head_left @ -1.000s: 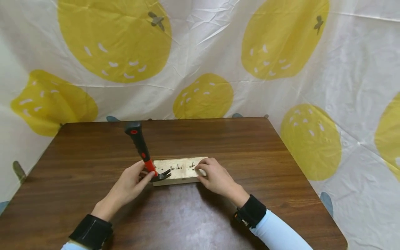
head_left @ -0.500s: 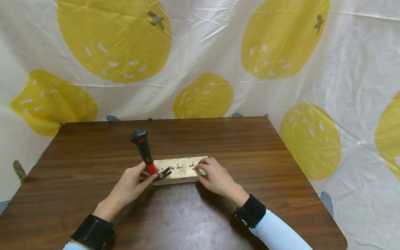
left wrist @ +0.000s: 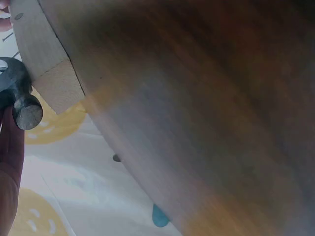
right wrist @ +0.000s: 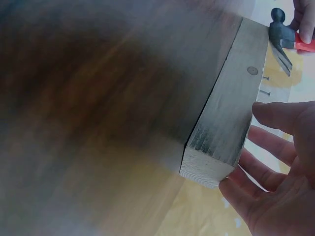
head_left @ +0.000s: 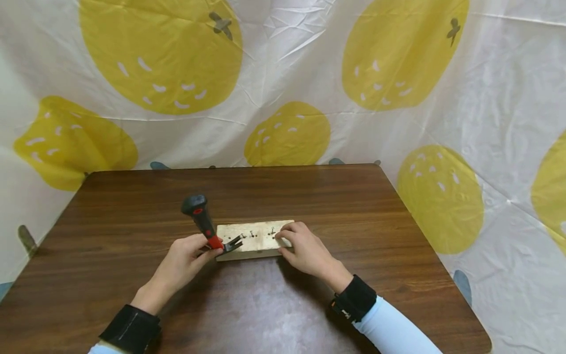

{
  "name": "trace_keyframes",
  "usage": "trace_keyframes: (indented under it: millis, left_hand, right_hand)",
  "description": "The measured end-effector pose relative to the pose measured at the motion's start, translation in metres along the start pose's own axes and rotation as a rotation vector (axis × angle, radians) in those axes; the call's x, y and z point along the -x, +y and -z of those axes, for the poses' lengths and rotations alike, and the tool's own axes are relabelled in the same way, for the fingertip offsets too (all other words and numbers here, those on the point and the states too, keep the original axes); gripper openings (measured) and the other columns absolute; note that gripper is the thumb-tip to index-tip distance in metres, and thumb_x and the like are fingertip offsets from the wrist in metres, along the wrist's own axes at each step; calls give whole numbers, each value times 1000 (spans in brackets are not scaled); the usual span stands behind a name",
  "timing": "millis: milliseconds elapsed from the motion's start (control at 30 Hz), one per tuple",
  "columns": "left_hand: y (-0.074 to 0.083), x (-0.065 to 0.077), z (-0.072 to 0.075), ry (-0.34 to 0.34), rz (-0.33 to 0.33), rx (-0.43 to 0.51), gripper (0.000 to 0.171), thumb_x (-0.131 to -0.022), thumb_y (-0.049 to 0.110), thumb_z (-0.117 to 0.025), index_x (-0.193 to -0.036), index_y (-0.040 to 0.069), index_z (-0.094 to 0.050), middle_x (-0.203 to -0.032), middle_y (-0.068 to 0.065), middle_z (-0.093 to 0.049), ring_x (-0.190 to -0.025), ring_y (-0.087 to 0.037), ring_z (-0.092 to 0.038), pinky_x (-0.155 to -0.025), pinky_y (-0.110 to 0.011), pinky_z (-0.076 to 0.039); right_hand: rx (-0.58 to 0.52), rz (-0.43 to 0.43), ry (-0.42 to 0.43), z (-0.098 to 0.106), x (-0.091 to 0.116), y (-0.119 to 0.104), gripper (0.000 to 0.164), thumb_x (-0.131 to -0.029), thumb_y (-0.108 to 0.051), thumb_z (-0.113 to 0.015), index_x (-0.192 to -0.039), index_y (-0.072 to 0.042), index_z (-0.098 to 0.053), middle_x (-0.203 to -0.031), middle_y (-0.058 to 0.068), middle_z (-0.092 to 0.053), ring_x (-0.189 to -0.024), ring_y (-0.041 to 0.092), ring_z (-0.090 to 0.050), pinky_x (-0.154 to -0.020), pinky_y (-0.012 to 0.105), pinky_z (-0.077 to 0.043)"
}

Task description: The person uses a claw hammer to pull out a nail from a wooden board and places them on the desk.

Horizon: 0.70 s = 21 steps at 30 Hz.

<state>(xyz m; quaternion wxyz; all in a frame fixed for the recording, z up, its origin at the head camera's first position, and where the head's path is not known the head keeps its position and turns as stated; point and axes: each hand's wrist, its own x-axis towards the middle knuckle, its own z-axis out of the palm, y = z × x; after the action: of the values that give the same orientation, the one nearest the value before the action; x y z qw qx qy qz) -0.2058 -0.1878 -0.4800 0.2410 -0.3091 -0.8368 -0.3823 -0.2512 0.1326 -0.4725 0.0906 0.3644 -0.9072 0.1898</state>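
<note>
My left hand (head_left: 185,258) pinches a claw hammer (head_left: 203,223) low on its red shaft, just above the head. Its black grip points up, tilted left. The forked claw is over the left end of a pale wooden block (head_left: 258,228), next to a nail (head_left: 242,236); whether they touch cannot be told. Several nails stick up from the block, which also has small dark holes. My right hand (head_left: 311,253) holds the block's right end, thumb at the near top edge, fingers over the top. The hammer's round face (left wrist: 29,117) shows in the left wrist view.
The block lies on a brown wood-grain table (head_left: 274,305). Behind the table and along its right side hangs a white curtain (head_left: 376,137) printed with yellow fruit. Black bands (head_left: 353,297) circle both wrists.
The hammer's grip has tipped down toward me, its end now lower in the head view, while the claw stays near the same nail. My right hand and the block have hardly moved.
</note>
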Motion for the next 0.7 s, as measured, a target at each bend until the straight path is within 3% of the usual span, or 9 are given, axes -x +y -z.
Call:
trace_keyframes:
  millis: [100,300,700]
  left_hand:
    - [1,-1,-2,10,-25,-31,27,-78,-5,-85,-95,10,-71,-90,5,-71,-79,-11,-69,-68,-22,-57]
    - [0,-5,-4,18,0,-104,24,-81,-3,-84,-95,8,-68,-86,4,-68,-77,-11,-67,-66,-33,-59]
    - [2,-15,-1,-86,111,-159,14,-92,4,-76,-99,7,-65,-85,4,-56,-73,-12,-52,-64,-34,-48]
  right_hand:
    - [0,-4,-1,0,0,0,25,-94,-16,-78,-117,-10,-73,-122,8,-63,-117,27,-56,-94,42,-52]
    - [-4,0,-5,0,1,0,25,-94,-16,-77,-118,-11,-73,-122,8,-63,-118,28,-56,-93,42,-52]
    - [-9,8,-5,1,1,2,25,-94,-15,-77,-118,-11,-72,-124,9,-63,-119,29,-56,-94,43,-52]
